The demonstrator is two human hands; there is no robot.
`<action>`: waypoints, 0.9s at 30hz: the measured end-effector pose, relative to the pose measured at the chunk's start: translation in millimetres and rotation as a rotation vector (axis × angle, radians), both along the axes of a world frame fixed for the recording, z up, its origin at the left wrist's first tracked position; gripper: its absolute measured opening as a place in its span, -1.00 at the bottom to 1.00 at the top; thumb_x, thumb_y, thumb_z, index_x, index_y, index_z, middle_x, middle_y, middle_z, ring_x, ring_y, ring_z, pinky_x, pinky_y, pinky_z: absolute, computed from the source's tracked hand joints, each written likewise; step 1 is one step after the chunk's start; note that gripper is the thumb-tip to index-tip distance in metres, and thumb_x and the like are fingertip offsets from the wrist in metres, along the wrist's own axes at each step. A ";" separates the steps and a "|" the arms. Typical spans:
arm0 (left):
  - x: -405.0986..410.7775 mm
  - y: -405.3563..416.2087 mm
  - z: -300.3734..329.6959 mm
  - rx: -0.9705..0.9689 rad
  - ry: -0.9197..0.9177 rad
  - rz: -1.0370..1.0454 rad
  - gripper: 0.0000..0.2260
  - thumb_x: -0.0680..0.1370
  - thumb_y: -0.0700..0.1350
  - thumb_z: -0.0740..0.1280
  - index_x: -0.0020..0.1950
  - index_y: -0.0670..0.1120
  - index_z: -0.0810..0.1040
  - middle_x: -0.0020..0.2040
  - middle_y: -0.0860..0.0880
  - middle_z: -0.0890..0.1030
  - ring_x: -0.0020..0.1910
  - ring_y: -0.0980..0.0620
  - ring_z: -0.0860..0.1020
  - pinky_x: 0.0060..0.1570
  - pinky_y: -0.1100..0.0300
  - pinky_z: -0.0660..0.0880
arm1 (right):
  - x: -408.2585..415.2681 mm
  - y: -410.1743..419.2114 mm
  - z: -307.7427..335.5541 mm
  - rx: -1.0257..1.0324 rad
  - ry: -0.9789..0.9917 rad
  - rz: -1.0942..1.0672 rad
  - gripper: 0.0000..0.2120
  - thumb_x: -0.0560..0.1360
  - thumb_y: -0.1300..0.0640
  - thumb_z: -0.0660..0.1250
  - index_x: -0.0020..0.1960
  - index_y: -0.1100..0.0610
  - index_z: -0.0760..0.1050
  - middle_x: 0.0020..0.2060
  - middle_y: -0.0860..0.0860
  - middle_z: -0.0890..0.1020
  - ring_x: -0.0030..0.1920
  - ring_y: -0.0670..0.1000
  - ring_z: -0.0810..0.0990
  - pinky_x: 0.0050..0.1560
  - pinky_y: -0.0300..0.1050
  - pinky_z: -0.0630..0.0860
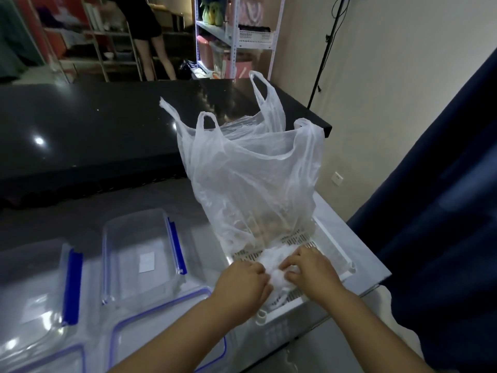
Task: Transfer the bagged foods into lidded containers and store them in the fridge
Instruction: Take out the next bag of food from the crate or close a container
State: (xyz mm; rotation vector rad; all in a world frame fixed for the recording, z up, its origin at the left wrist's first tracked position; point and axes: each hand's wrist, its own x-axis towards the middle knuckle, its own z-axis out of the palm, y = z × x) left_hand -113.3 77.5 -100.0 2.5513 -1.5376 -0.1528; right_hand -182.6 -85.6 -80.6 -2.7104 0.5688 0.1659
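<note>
**Working a small bag open in the basket**

Both hands meet over a small crumpled white bag [278,267] lying at the near end of a white slotted basket [336,251]. The left hand [242,282] pinches its left edge with curled fingers; the right hand [309,270] has its fingers bent down onto the plastic, gripping the other side. This looks like the opening step: teasing the bundle apart before anything is tipped out. What it holds I cannot tell.

Behind it, in the same basket, stand 2 large thin carrier bags [252,179], handles up, something brownish showing at the bottom.

On the tabletop [166,205] to the left wait an open clear container [142,259] with blue clips and 1 blue-rimmed lid [166,321]. The next move likely calls for carrying the opened bag across to that container.
</note>
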 end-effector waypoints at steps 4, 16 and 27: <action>-1.4 19.1 2.1 -0.049 -0.065 -0.034 -0.62 0.54 0.10 0.02 0.06 0.05 0.59 0.00 0.05 0.62 0.01 0.00 0.56 0.13 0.06 0.40 | -4.5 18.3 8.1 -0.247 -0.112 0.014 -0.77 0.50 0.01 0.29 0.15 -0.12 0.54 0.17 -0.08 0.50 0.19 0.00 0.41 0.21 -0.07 0.30; -25.9 268.0 25.4 -0.177 0.020 0.347 -0.74 0.42 0.06 0.32 0.10 0.17 0.58 0.00 0.23 0.61 0.00 0.17 0.58 0.03 0.23 0.46 | 6.0 218.4 8.7 -0.149 -0.530 0.253 -0.81 0.23 0.28 0.50 -0.26 0.03 0.63 -0.33 -0.05 0.63 -0.31 0.07 0.59 -0.25 -0.07 0.52; -99.8 546.4 -23.7 0.098 0.035 0.791 -0.27 0.17 0.40 0.25 0.15 -0.04 0.60 0.14 -0.08 0.62 0.09 -0.09 0.60 0.07 -0.05 0.51 | -18.9 448.0 -12.2 0.187 -0.391 0.417 -0.79 0.50 0.21 0.28 0.06 0.02 0.60 0.00 -0.12 0.57 0.01 -0.10 0.53 -0.07 -0.50 0.29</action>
